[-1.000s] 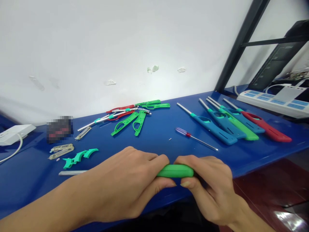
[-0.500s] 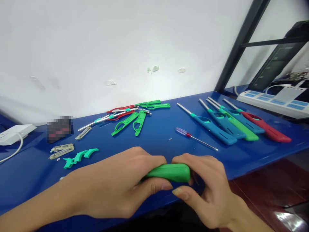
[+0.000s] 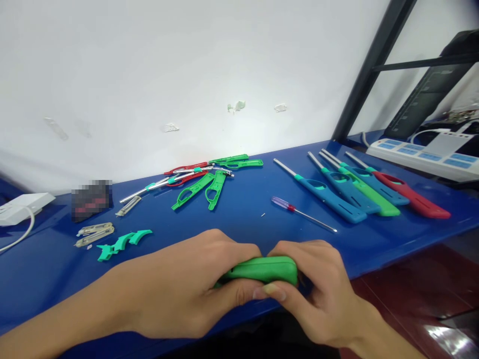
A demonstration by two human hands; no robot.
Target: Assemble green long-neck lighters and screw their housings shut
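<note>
Both my hands grip a green lighter handle over the front edge of the blue table. My left hand wraps its left part, with the thumb along the near side. My right hand closes on the right end, its thumb tip meeting the left thumb. The handle's left portion is hidden inside my left hand. Beyond the hands lies a screwdriver with a purple-clear handle, and a tiny metal pin rests beside it. Teal triggers lie past my left forearm.
Several long-necked lighters in blue, green and red lie at the right. Green half-shells, red shells and metal tubes are by the wall. Clear fuel tanks sit left. A power strip stands at the back right.
My right thumb has moved up and left, from below the green handle onto its near side, against the left thumb. The handle sits very slightly lower in view.
</note>
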